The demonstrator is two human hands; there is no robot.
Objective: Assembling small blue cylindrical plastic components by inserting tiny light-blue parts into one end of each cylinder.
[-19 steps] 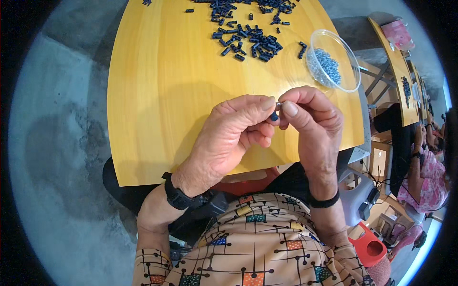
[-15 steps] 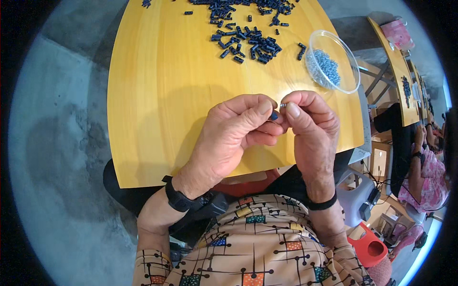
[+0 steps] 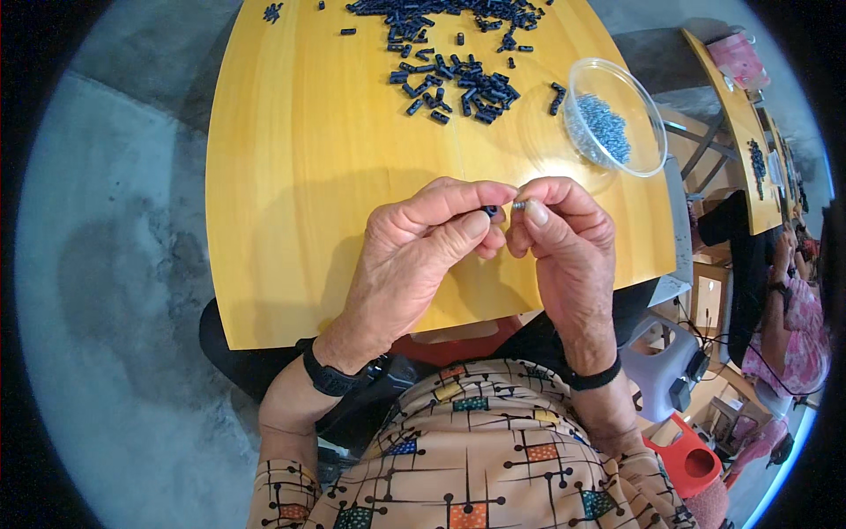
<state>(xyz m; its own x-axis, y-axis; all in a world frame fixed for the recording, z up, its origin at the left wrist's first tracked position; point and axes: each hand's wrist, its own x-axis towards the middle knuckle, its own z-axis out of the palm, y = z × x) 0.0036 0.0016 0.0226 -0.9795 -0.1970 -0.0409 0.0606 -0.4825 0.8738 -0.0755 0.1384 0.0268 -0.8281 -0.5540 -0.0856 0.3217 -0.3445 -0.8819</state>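
Note:
Over the near part of the yellow table [image 3: 291,212], my left hand [image 3: 410,251] is closed, with a small black plastic piece [image 3: 490,211] pinched between thumb and fingers. Only one end of that piece shows, facing right. Beside it, my right hand [image 3: 571,247] pinches a small silver screw [image 3: 519,204] between thumb and forefinger. The screw points left toward the black piece, and a narrow gap seems to lie between them. The fingertips of both hands are nearly touching.
A clear plastic bowl [image 3: 663,141] of silver screws [image 3: 604,128] stands at the right table edge. Beyond my hands lie loose black cylindrical pieces [image 3: 480,88] and a larger pile [image 3: 410,11]. A co-worker [image 3: 784,335] sits at another table [image 3: 736,132] on the right.
My left hand has drawn slightly left and down, and the black piece has turned so its end shows. My right hand still holds the screw, shifted a little left.

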